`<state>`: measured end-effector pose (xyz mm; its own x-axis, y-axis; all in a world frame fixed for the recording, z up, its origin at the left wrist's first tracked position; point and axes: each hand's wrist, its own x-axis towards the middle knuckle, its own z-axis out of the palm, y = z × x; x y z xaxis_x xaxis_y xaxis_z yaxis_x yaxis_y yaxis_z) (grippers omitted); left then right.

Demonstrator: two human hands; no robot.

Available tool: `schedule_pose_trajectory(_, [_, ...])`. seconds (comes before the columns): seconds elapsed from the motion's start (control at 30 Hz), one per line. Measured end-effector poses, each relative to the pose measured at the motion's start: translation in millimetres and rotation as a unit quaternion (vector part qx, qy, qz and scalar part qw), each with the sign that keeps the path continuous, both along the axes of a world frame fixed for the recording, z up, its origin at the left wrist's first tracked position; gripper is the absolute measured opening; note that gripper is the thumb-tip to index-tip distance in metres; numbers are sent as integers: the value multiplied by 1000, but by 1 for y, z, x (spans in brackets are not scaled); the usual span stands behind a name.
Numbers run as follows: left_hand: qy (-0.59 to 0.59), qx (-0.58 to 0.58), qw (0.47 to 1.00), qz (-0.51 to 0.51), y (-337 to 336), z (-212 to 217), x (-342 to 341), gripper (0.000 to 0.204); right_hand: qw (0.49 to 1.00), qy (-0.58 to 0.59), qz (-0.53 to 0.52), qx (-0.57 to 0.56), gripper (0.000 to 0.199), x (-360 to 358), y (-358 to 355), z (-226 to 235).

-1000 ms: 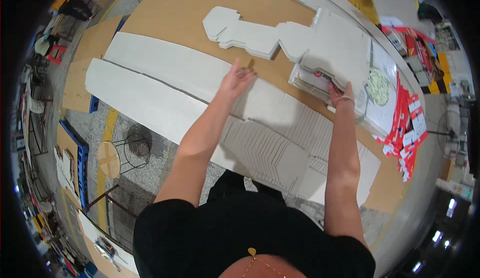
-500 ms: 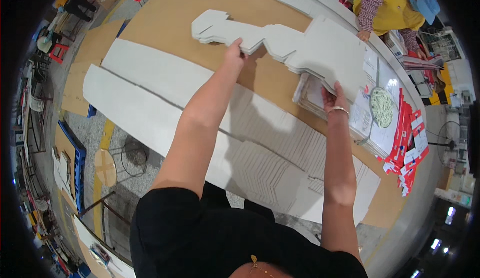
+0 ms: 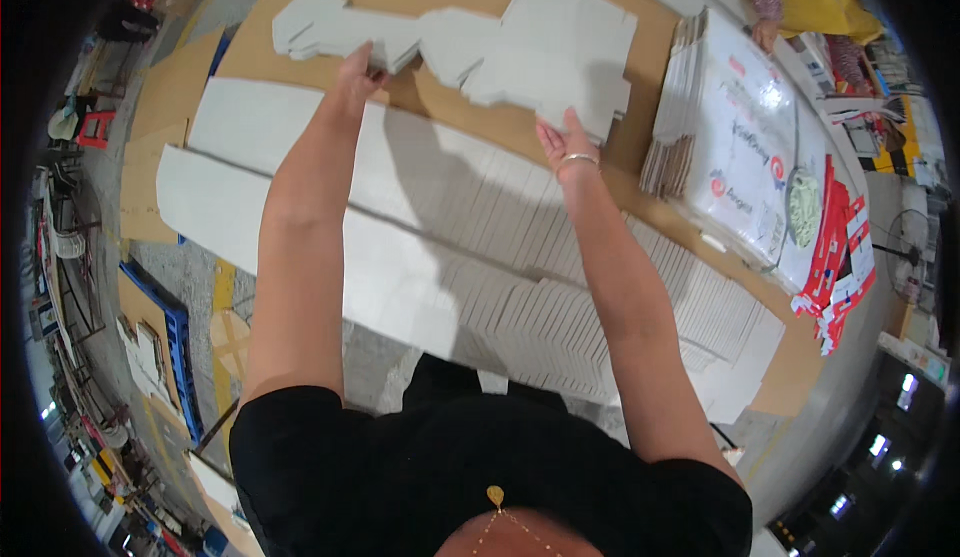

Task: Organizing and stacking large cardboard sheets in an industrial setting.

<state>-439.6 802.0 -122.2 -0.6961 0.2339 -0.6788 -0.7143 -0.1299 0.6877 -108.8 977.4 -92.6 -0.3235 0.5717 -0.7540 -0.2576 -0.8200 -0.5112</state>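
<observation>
A small stack of white die-cut cardboard blanks, with notched edges and a narrow arm to the left, is over the brown board at the far side of the table. My left hand grips the near edge of its narrow part, fingers partly hidden beneath. At the near edge of its wide part, my right hand holds on with the thumb on top; a bracelet circles that wrist. Closer to me, two long rows of overlapping white cardboard blanks lie fanned across the table.
To the right stands a stack of printed white cardboard, with a pale green coil of string beside it and red-and-white printed pieces farther right. A person in a yellow top works across the table. A blue pallet is on the left floor.
Both hands have carried the cardboard blanks left and away from me. The printed stack on the right, earlier partly covered by them, now shows fully.
</observation>
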Motion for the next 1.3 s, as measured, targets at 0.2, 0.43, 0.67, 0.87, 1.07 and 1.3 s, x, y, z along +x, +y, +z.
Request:
schedule_pose_trajectory(0.2, [303,-66,949,-63,-63,83,146,61,895,-173,325,253,44,122,10,25])
schedule_pose_trajectory(0.43, [-103,95,986,-96,-172,97,427,40,589,-255,491,588,29,273,-44,39])
schedule_pose_trajectory(0.67, [-276,91,957,-3,-162,80,587,45,499,-215,480,689,29,283,-83,7])
schedule_pose_trajectory(0.87, [-188,89,975,82,-144,70,605,31,462,-207,450,736,30,283,-96,2])
schedule_pose_trajectory(1.07, [-159,122,973,112,-146,67,620,36,471,-199,469,720,30,282,-87,0])
schedule_pose_trajectory(1.3, [413,-344,816,-210,-145,77,610,55,567,-216,533,589,29,275,-69,3])
